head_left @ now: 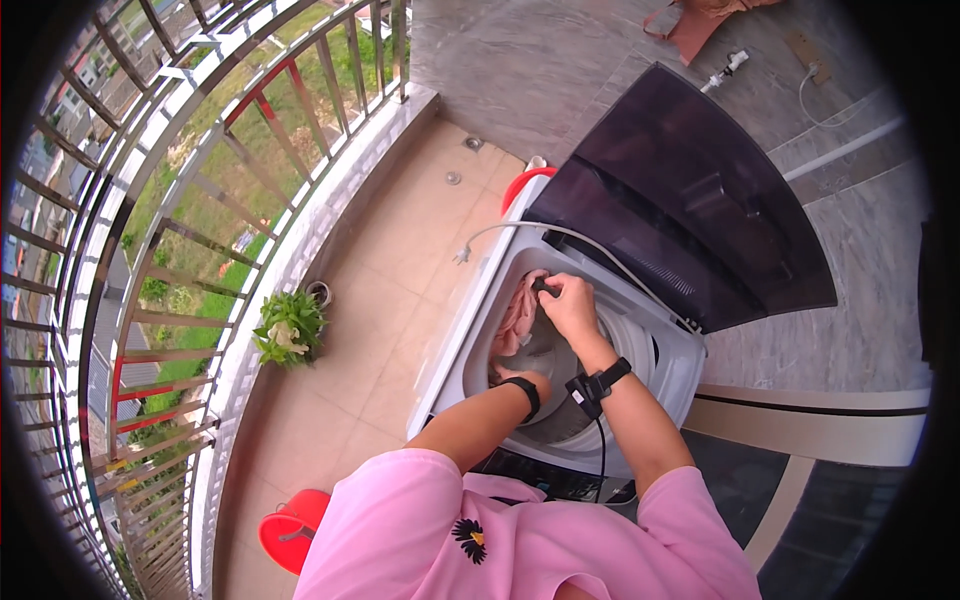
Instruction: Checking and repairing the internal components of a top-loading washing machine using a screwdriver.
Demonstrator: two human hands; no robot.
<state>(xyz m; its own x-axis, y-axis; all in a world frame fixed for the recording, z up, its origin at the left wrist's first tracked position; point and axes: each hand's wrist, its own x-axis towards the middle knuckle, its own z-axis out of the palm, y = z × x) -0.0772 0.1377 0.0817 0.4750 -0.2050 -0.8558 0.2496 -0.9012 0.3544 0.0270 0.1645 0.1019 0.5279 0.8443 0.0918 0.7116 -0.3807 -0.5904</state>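
Observation:
My right hand [566,305] pinches a small dark piece at the top of a crumpled pink cloth [517,320] inside the open top-loading washing machine [450,350]. My left hand [518,378] reaches low into the drum [555,420], just under the cloth; its fingers are mostly hidden. The dark translucent lid [680,200] stands raised behind the drum. A white cable with a plug [463,252] lies over the machine's back edge.
A potted plant [288,330] stands on the tiled floor [360,400] beside a curved railing [180,260] at left. A red bucket [290,530] is at lower left, with another red item [515,190] behind the machine. A grey wall [500,70] rises behind.

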